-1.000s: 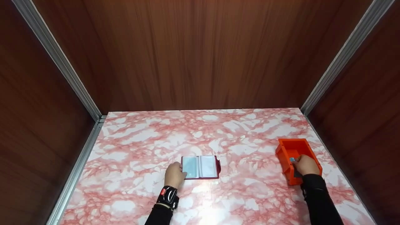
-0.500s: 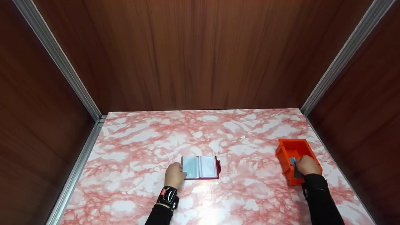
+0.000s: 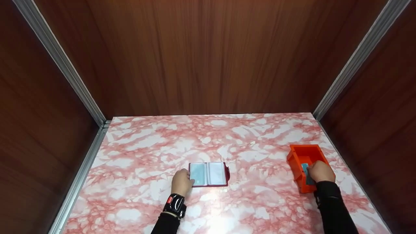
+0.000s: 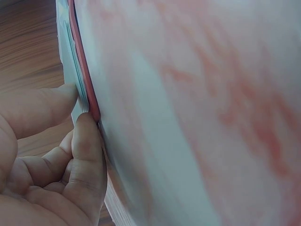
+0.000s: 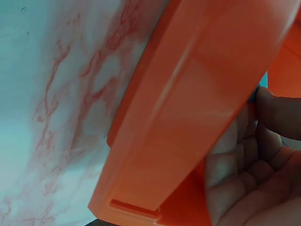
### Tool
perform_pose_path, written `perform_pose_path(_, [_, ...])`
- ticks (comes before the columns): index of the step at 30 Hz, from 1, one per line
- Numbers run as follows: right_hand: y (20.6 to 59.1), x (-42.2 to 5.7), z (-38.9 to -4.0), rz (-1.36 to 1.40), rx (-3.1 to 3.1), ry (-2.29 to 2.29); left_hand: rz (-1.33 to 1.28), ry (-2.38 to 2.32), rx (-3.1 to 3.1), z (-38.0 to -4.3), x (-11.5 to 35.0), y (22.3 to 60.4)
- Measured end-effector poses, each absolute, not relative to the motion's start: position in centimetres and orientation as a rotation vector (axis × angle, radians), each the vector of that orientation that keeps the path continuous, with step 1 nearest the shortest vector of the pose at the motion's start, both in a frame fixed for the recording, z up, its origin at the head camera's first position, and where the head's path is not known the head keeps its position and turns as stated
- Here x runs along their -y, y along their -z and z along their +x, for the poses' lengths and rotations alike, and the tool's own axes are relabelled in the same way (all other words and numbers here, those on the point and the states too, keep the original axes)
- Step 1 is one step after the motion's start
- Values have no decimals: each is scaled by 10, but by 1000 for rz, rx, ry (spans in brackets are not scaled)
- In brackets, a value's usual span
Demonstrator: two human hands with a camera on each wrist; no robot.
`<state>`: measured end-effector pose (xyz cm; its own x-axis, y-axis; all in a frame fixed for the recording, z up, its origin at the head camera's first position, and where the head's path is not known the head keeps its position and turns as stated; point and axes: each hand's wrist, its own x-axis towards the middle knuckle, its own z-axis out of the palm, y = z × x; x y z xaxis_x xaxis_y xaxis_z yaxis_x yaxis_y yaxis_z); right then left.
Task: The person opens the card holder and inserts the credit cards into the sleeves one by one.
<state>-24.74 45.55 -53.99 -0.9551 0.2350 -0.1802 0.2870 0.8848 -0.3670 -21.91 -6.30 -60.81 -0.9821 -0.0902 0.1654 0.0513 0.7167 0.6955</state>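
Observation:
A small card holder (image 3: 216,174) with clear sleeves and a dark red cover lies spread flat on the table. My left hand (image 3: 181,183) pinches its left edge. In the left wrist view, the thumb and a fingertip meet at the layered pages beside the red cover (image 4: 84,66). To the right, my right hand (image 3: 321,171) reaches into an orange bin (image 3: 294,167). Its thumb and fingers pinch a light blue card (image 3: 304,167), of which only part shows. In the right wrist view, the bin wall (image 5: 188,108) hides most of the blue card (image 5: 264,81).
The table (image 3: 156,139) has a pink and white marbled top. Brown wood-grain panels (image 3: 208,58) enclose it at the back and both sides, with metal rails (image 3: 78,78) at the corners. The bin stands near the right panel.
My right hand has shifted slightly right and toward me inside the bin, so more of the blue card shows. The left hand and card holder stay in place.

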Motion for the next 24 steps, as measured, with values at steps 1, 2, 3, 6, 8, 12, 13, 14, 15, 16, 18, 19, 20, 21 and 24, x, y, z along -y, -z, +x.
perform_pose_path(1, [539, -455, -247, 404, -2922, 599, 26, 1113, 2733, -219, 63, 608])
perform_pose_path(2, [539, -455, -247, 406, -2916, 600, 27, 1113, 2734, -219, 63, 608])
perform_pose_path(3, [539, -455, -248, 407, -2909, 603, 28, 1113, 2736, -219, 63, 608])
perform_pose_path(6, [538, -455, -248, 412, -2883, 608, 35, 1115, 2743, -219, 63, 607])
perform_pose_path(8, [538, -455, -249, 415, -2879, 614, 44, 1123, 2749, -219, 63, 607])
perform_pose_path(12, [538, -456, -249, 419, -2892, 630, 52, 1130, 2754, -220, 64, 607])
perform_pose_path(13, [538, -456, -249, 422, -2894, 635, 53, 1129, 2754, -220, 64, 608])
perform_pose_path(14, [538, -456, -249, 425, -2893, 641, 52, 1129, 2753, -220, 64, 608])
perform_pose_path(15, [539, -456, -249, 426, -2895, 645, 54, 1128, 2751, -220, 63, 608])
perform_pose_path(16, [538, -456, -249, 426, -2895, 651, 51, 1125, 2747, -220, 64, 608])
perform_pose_path(18, [538, -457, -250, 422, -2893, 663, 43, 1121, 2743, -220, 64, 609])
perform_pose_path(19, [537, -457, -250, 418, -2896, 671, 39, 1120, 2740, -220, 64, 609])
perform_pose_path(20, [537, -457, -250, 407, -2906, 675, 36, 1121, 2737, -220, 64, 609])
perform_pose_path(21, [536, -458, -250, 397, -2915, 681, 32, 1122, 2735, -220, 64, 609])
perform_pose_path(24, [533, -458, -248, 372, -2941, 707, 16, 1118, 2724, -220, 64, 610])
